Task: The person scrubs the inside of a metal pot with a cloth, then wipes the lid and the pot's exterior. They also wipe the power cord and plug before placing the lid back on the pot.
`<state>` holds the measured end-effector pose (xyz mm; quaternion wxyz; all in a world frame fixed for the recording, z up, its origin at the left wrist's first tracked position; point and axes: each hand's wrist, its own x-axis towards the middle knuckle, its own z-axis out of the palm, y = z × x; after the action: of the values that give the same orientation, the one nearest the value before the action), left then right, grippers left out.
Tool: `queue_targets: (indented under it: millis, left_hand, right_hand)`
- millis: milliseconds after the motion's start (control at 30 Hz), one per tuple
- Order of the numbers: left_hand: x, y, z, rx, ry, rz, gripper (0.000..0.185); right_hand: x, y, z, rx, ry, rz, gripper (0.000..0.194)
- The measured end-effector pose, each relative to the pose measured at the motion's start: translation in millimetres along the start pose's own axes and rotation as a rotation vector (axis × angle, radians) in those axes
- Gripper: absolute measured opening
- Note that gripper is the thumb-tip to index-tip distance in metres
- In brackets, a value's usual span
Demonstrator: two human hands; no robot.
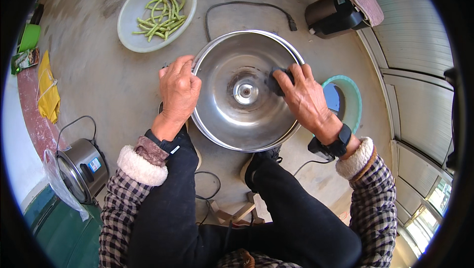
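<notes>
Between my feet is a wide, round stainless-steel pot (pixel 226 123), its open mouth facing me. Brownish residue rings the shiny round boss (pixel 246 91) in the middle of its bottom. My left hand (pixel 179 88) grips the pot at the left edge of its rim; the fingertips are partly hidden. Inside the right wall, my right hand (pixel 305 94) holds a dark scrubbing pad or cloth (pixel 274 83) against the metal; which of the two cannot be told.
A pale green tub (pixel 351 97) of water stands right of the pot. Beyond lies a white bowl (pixel 127 27) holding green beans (pixel 163 20). A power cord (pixel 251 3) crosses the floor. At right sits a dark appliance (pixel 326 16) under a pink cloth (pixel 364 3); a rice cooker (pixel 79 168) is left.
</notes>
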<state>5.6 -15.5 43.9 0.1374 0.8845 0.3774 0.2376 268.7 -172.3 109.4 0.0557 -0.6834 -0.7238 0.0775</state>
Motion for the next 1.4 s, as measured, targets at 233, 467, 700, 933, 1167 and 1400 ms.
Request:
queue_targets:
  millis: [233,467,700,933,1167,1400]
  left_hand:
    - [3,0,-2,-0.026,0.002,0.053,0.034]
    - [3,2,-6,-0.103,-0.032,0.036,0.034]
    - [0,1,-5,-0.05,-0.026,0.044,0.031]
    - [-2,0,0,0.015,-0.026,0.005,0.036]
    - [-4,-2,4,0.029,-0.001,-0.031,0.034]
    - [-4,0,5,0.043,0.006,-0.058,0.03]
  right_hand:
    - [76,-10,24,-0.048,0.216,0.082,0.027]
    - [106,-71,36,0.268,0.242,-0.238,0.03]
    - [105,-47,28,-0.04,0.209,-0.407,0.023]
    - [71,-10,11,-0.179,0.136,-0.04,0.039]
    - [-10,-17,-10,-0.094,-0.063,0.07,0.045]
    - [-38,-60,-2,0.303,-0.163,-0.16,0.052]
